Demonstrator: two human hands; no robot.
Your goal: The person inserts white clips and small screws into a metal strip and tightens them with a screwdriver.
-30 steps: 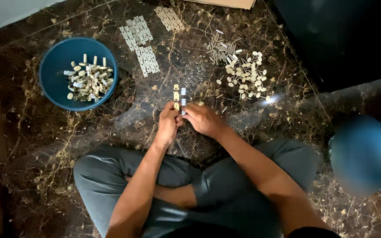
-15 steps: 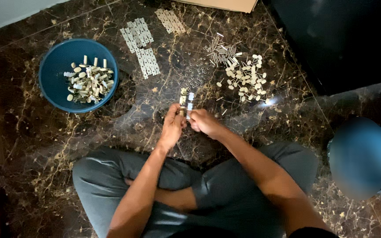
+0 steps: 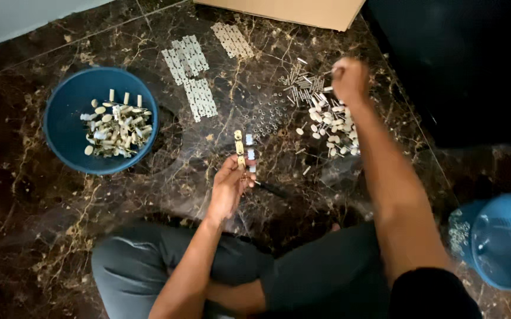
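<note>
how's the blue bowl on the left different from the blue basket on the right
The blue bowl has solid walls and holds a heap of small pale parts; the blue basket has perforated walls, and its contents cannot be made out. The bowl lies fully in view, while the basket is cut by the frame edge. Both are round, blue and sit on the dark marble floor.

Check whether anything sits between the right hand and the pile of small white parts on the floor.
Nothing visible does. The right hand is already at the far edge of the pile of small white parts, by the metal pins, fingers closed over something small. The left hand holds a brass strip apart from it.
</note>
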